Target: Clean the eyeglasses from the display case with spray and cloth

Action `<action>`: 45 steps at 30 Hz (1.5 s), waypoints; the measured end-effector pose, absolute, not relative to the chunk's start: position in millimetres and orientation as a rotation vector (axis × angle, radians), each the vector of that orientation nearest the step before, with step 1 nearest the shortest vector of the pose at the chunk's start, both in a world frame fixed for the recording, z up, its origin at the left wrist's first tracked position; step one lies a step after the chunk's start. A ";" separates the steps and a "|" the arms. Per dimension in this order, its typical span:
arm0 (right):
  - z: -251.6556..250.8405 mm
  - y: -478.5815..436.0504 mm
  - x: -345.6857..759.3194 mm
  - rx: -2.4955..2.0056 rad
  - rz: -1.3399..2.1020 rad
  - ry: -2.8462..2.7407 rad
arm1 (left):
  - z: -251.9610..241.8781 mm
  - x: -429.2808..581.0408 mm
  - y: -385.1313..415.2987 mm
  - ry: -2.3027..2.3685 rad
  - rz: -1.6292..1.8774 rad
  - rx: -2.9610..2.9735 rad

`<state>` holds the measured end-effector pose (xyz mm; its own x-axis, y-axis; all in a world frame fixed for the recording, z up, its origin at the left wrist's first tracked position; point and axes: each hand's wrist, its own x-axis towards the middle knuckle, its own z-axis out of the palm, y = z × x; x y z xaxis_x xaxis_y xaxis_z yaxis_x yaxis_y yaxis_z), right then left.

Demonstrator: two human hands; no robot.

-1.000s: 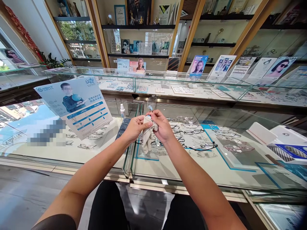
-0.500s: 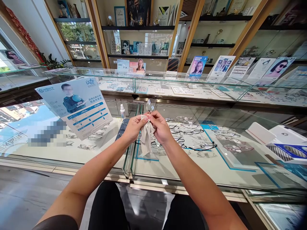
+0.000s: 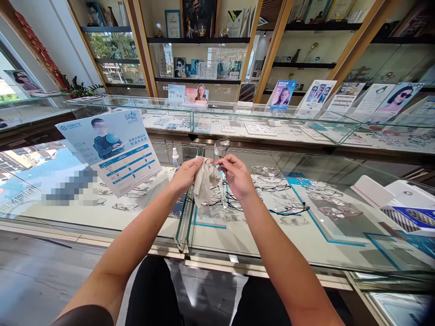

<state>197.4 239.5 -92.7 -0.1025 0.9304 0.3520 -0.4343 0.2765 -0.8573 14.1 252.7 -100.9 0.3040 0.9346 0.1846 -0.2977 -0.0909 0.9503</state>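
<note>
our left hand [image 3: 185, 175] pinches a beige cloth [image 3: 203, 183], our right hand [image 3: 236, 177] grips glasses [image 3: 221, 148] above the glass case [image 3: 238, 244], which holds many frames [image 3: 272, 186].

We are in an optician's shop. Glass counters [image 3: 343, 170] hold rows of spectacle frames [image 3: 272, 186], posters [image 3: 397, 97] of people wearing glasses stand on top, and wall shelves [image 3: 199, 40] behind carry framed pictures [image 3: 173, 22] and small trophies [image 3: 201, 31].

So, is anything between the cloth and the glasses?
Nothing visible. The left hand holds the cloth right beside the glasses, which the right hand pinches.
</note>
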 end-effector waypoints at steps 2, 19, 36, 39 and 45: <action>-92.8 239.5 198.8 -0.574 1.262 -1.201 | -98.5 11.4 254.7 0.705 1.231 1.208; -93.7 235.0 196.1 -0.618 1.370 -1.317 | -90.6 11.3 250.7 0.744 1.449 1.234; -103.4 237.8 192.8 -0.660 1.336 -1.456 | -94.4 11.4 253.5 0.775 1.403 1.142; -104.1 236.9 188.8 -0.699 1.327 -1.441 | -95.6 11.1 253.4 0.782 1.336 1.117; -106.0 235.1 184.8 -0.693 1.301 -1.402 | -94.4 11.1 254.3 0.715 1.278 1.069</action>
<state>184.8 235.1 -106.0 -0.2787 0.9119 0.3013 -0.2325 0.2403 -0.9424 11.1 254.3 -94.4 0.1910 0.9726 0.1322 -0.3961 -0.0469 0.9170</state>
